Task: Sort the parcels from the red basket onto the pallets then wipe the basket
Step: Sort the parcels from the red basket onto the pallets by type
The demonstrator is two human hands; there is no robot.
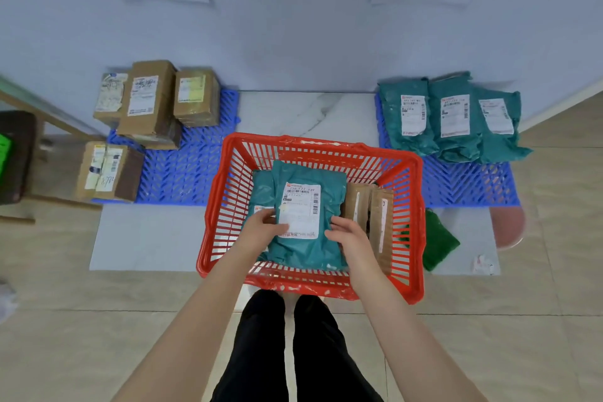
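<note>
Inside the red basket, left hand and right hand pinched the top teal parcel by its opposite edges. Judged soft, light, slick-skinned; side edges best hold. Matching teal parcels lay on the right pallet.

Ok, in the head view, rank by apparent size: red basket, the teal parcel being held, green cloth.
1. red basket, clearly largest.
2. teal parcel.
3. green cloth, smallest as seen, though the basket hides part of it, so its full extent is unsure.
</note>
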